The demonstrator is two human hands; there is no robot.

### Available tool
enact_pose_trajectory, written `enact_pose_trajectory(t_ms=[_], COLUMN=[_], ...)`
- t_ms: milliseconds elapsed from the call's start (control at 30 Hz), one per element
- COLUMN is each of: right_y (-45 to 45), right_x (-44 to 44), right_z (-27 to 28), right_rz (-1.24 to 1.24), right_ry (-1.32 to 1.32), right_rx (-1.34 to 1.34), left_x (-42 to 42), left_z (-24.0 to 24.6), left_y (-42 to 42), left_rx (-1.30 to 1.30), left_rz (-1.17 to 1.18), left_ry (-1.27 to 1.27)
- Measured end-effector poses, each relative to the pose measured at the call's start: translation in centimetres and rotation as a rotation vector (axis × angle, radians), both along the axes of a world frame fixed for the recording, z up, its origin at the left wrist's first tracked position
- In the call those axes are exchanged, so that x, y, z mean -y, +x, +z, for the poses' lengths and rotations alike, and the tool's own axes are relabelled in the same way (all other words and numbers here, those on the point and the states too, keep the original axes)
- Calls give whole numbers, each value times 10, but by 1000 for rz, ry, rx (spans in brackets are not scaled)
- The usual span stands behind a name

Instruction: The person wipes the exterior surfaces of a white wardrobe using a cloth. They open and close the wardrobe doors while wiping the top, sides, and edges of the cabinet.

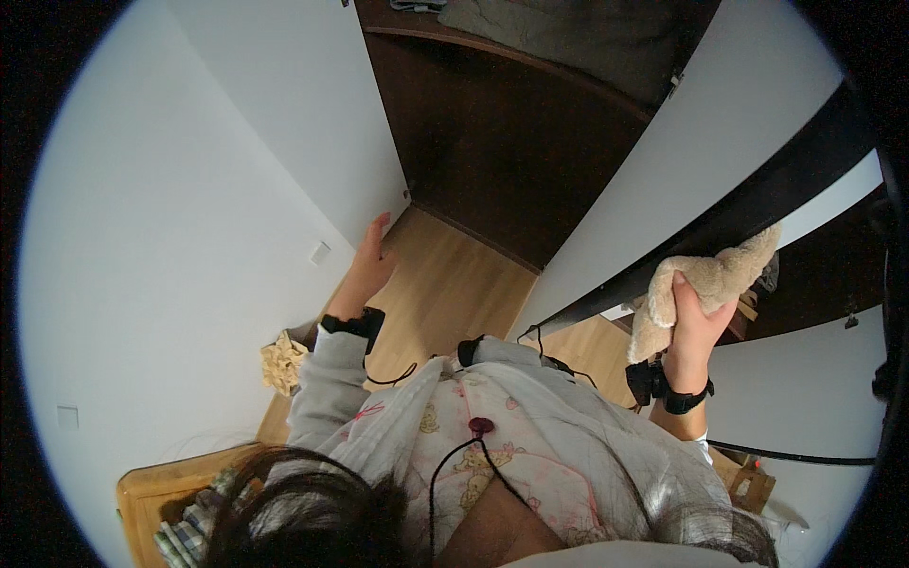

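Note:
My right hand [699, 319] is closed around a beige fluffy cloth [710, 280], with the thumb pressed over its folds. The cloth overlaps the dark edge strip [682, 245] of the open white door on the right; I cannot tell whether it touches it. To the left, my left hand [371, 264] is held out with nothing in it, its fingers partly spread near the lower corner of the open white left door [312, 128]. Both wrists carry black straps with devices. Between the two doors lies the dark brown cabinet interior [497, 142].
Grey-green fabric [568, 35] rests on a cabinet shelf [490, 46]. Wood-look flooring [447, 277] lies below. Crumpled yellowish material [282, 362] stands by the left wall. At lower left is a wooden chair or frame [142, 490] with checked fabric [184, 536]. A thin black cable [398, 380] hangs near my waist.

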State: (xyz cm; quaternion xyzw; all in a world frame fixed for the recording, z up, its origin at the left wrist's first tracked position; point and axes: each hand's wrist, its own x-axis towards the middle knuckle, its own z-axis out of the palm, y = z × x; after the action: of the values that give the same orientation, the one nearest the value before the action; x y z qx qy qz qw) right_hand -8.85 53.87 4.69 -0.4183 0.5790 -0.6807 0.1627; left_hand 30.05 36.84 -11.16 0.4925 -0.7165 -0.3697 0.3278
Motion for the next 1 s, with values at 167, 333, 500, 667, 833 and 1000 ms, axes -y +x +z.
enact_pose_trajectory(t_ms=[167,333,500,667,833,1000], right_y=[7,11,9,-7,-9,1], right_x=[-7,-9,-16,-18,-24,-27], right_z=[3,10,2,-10,-13,-11], right_rz=[-146,-213,-246,-430,-531,-589], right_ry=[48,-8,-134,-179,-256,-351], right_rx=[34,199,173,56,43,36], left_x=[28,60,98,142,191,223], left_z=[4,13,28,49,76,107], left_y=[-2,14,62,129,191,214], left_rx=[31,70,94,166,249,296], left_rz=[-70,-79,-27,285,469,497], left_ry=[-76,-154,-225,-395,-603,-658])
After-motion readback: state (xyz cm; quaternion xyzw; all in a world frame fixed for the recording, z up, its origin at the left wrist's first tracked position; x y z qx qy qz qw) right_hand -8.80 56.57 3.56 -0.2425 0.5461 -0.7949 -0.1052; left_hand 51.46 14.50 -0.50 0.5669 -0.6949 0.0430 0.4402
